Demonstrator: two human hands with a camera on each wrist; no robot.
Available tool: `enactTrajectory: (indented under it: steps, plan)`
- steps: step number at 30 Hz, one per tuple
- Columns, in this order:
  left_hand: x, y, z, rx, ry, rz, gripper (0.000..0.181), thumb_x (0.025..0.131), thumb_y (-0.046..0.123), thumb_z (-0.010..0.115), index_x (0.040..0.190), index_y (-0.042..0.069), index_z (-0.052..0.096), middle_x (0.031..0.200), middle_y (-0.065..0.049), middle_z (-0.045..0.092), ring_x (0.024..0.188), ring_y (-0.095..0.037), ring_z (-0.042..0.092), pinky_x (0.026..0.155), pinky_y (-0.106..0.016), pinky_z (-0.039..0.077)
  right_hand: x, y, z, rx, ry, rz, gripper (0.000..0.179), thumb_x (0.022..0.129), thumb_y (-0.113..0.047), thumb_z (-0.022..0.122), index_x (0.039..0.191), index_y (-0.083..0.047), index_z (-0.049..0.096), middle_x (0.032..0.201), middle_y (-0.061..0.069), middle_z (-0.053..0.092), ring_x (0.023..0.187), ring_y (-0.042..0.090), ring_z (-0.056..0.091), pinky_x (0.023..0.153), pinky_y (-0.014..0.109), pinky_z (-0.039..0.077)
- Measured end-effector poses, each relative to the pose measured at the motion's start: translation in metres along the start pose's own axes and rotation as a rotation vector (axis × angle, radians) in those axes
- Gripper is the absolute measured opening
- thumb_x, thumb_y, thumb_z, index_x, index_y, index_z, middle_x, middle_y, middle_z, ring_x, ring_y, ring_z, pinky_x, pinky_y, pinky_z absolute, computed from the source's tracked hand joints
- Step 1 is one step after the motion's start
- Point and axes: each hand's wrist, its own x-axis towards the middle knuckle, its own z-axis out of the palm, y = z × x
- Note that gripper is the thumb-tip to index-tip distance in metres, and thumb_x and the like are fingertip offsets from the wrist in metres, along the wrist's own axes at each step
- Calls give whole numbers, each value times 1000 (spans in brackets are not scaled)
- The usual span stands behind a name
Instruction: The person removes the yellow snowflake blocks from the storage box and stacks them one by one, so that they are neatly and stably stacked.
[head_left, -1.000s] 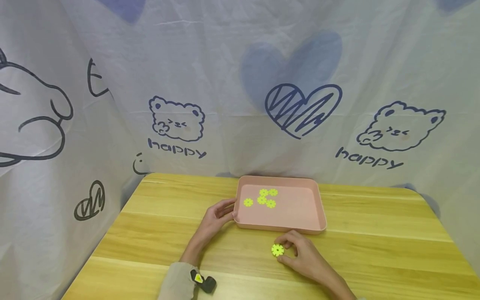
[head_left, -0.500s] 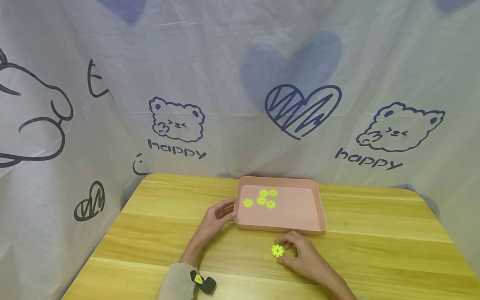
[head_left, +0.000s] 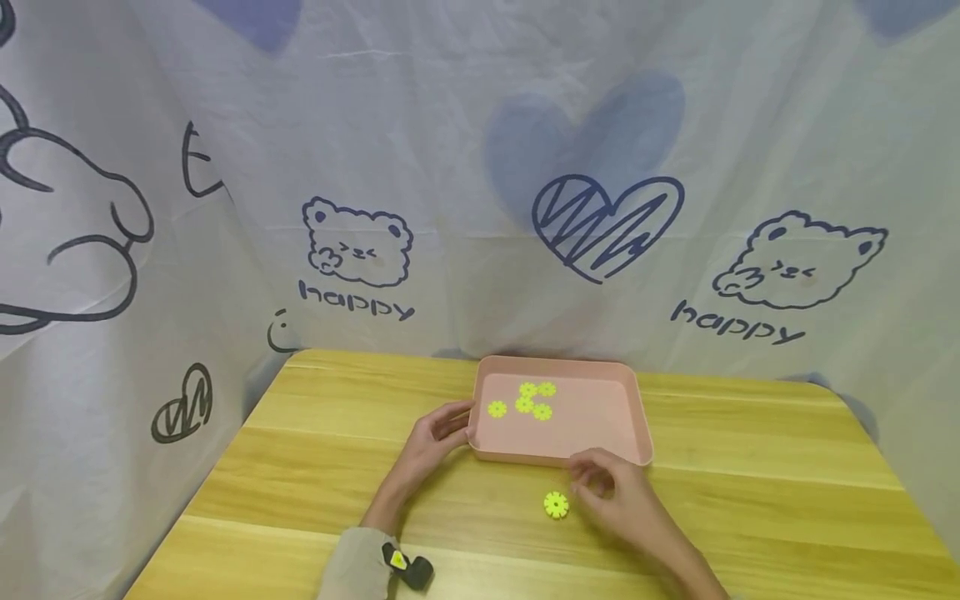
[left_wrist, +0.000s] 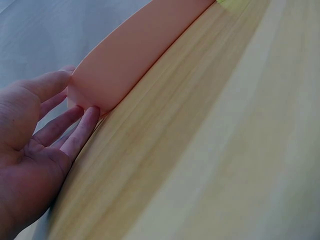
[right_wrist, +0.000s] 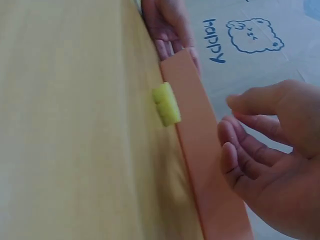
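Observation:
My left hand (head_left: 431, 437) rests at the left end of a pink tray (head_left: 592, 417); in the left wrist view its fingertips touch the outer wall near a corner. Several yellow notched discs (head_left: 524, 405) lie flat inside, toward the tray's left half. On the table in front of the tray sits a short stack of yellow notched discs (head_left: 556, 505), its thickness showing in the right wrist view (right_wrist: 166, 104). Just right of that stack is my right hand (head_left: 617, 498), loosely curled and apart from it, with nothing seen between thumb and fingers.
The wooden table (head_left: 765, 483) reaches back to a white printed curtain (head_left: 450, 167), with another stretch of curtain along the left. A black device with a yellow mark (head_left: 408, 567) is strapped at my left sleeve (head_left: 352, 567).
My right hand has let go of the yellow disc stack and moved slightly right and away from it. The stack stays on the table. The left hand keeps its place at the tray.

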Motion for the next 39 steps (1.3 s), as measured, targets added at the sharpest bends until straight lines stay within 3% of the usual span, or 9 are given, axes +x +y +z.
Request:
enactTrajectory:
  steps: [5,15,22,32,39]
  plan:
    - [0,1,2,2,3,-2,49,99,7,68,146,0,54,150,-19,52,138,-36,51,109,-38,48,14,-1,-7,28,68,7,21,89,3,76,108,-4,72,92,3,72,81,11,66,67,25,58]
    - [-1,3,1,6,14,-11,49,99,8,69,145,0,54,150,-17,53,138,-35,51,108,-37,49,45,10,-9,-54,107,67,23,89,2,77,110,-4,72,93,2,67,84,16,64,73,28,60]
    - [-1,3,2,-8,7,-11,50,99,8,69,145,-1,54,150,-19,52,138,-35,50,108,-35,48,61,24,-4,-100,85,133,25,92,0,74,116,-2,69,99,8,66,90,20,64,83,38,60]
    - [-2,2,2,-5,13,-5,49,99,5,68,145,-2,54,150,-19,53,138,-36,51,108,-35,48,86,35,2,-107,37,252,26,92,-2,71,118,-2,70,99,9,64,90,21,60,82,33,56]
    - [-1,2,2,-2,9,-2,50,99,7,69,145,-2,54,149,-20,53,138,-35,51,109,-36,48,98,48,9,-112,10,281,27,89,0,73,115,-1,70,97,8,66,89,20,62,82,34,55]
